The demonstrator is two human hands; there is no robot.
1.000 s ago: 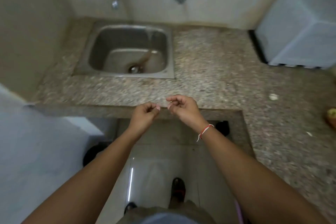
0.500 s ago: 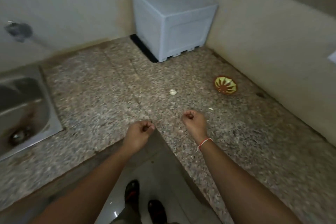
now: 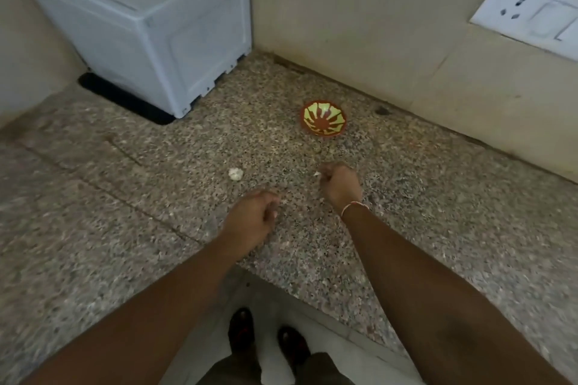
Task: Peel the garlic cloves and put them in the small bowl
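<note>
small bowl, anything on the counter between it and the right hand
Nothing visible does. The right hand, fingers curled with a white bit at the fingertips, is just short of the small bowl, with only bare counter between them. The garlic piece lies off to the left of that path.

No readable text, label, brand, number or sign is showing anywhere in the view. The white box [image 3: 140,19] at the back of the counter is presenting plain faces, with no lettering resolving. The wall socket plate [image 3: 528,14], up and to the right of the box, is showing only pin holes and switches, no markings.
</note>
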